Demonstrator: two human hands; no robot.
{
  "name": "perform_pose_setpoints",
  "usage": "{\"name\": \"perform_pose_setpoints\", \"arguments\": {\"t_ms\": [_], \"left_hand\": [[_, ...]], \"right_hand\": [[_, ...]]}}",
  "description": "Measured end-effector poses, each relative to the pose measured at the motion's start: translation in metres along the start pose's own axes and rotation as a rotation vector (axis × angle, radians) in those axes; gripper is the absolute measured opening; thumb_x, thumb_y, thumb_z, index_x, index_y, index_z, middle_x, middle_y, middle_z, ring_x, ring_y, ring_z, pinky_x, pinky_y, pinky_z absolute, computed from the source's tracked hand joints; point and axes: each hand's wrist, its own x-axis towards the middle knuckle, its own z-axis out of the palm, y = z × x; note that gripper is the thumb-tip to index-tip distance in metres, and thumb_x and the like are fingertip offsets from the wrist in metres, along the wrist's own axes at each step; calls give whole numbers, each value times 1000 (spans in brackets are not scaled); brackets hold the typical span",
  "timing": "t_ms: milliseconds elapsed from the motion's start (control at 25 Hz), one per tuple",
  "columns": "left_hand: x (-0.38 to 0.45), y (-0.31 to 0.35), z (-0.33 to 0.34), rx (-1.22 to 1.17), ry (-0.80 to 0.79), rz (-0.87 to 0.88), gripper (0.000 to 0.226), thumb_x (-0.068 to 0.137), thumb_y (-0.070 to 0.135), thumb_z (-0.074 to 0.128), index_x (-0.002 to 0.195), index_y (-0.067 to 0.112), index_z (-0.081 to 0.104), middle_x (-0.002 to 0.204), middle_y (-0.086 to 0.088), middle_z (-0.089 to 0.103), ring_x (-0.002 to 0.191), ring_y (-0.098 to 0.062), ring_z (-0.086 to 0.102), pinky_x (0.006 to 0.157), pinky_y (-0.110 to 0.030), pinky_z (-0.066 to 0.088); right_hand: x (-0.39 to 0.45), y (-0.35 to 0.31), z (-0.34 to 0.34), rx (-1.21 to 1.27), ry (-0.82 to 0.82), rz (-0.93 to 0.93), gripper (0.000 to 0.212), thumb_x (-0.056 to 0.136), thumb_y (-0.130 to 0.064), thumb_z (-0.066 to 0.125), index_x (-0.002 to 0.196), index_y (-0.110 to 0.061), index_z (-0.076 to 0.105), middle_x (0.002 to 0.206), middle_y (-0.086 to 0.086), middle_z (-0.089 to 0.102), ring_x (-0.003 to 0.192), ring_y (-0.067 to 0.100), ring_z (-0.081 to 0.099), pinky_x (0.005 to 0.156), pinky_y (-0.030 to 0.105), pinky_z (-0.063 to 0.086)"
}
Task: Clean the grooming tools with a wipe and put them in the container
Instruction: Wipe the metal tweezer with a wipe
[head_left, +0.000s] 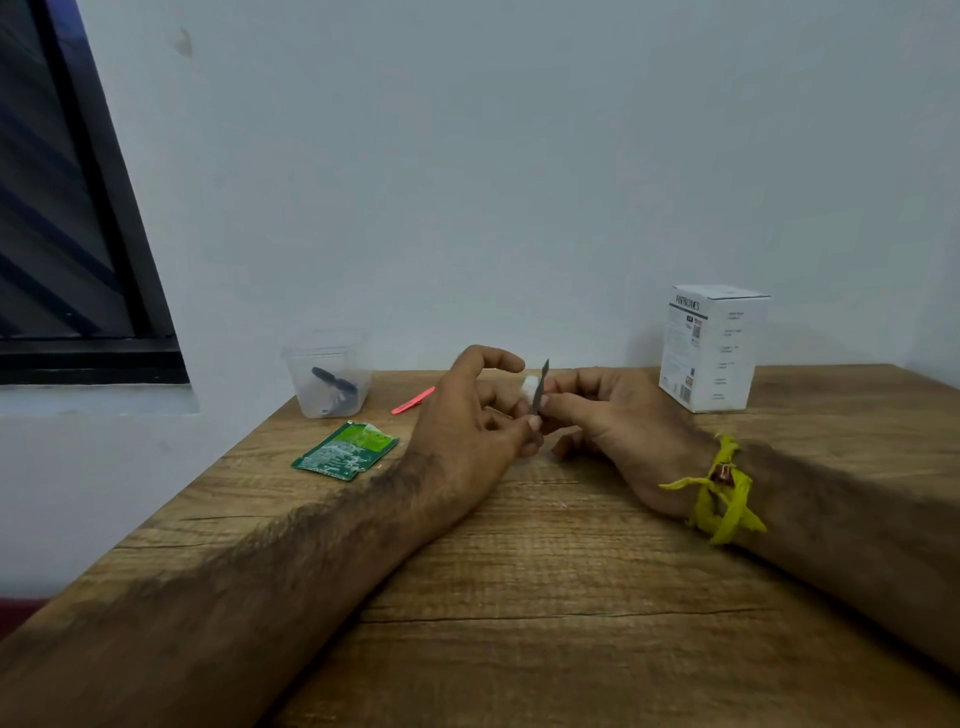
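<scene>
My forearms rest on the brown wooden table (571, 571). My left hand (467, 415) pinches the lower end of a thin grey metal tool (540, 387), held upright. My right hand (608, 415) presses a small white wipe (530, 387) against it. Farther left lies a torn green sachet (345, 450), then a pink stick (413, 401), then the clear plastic container (328, 376) holding a dark tool (335, 387).
</scene>
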Motion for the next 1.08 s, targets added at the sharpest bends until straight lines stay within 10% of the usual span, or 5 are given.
{"name": "perform_pose_setpoints", "arguments": {"t_ms": [600,800,1080], "left_hand": [[1,0,0,-25,53,-126,52,81,-11,75,120,14,50,83,-22,72,63,-24,72,66,-35,64],[0,0,0,-1,74,-98,52,82,-13,73,120,15,50,87,-22,70,64,-22,73,62,-30,63],[-1,1,1,10,27,-114,56,81,-12,74,121,16,47,74,-13,70,62,-25,73,66,-38,64]], "right_hand": [[2,0,-3,107,5,63,10,85,-11,72,95,-6,73,90,10,71,80,15,62,58,30,49],[7,3,-3,169,274,57,5,85,-9,71,90,-9,71,83,7,67,73,15,62,52,27,48],[6,2,-6,131,11,107,10,87,-11,70,95,-6,72,90,8,70,80,14,62,56,29,48]]}}
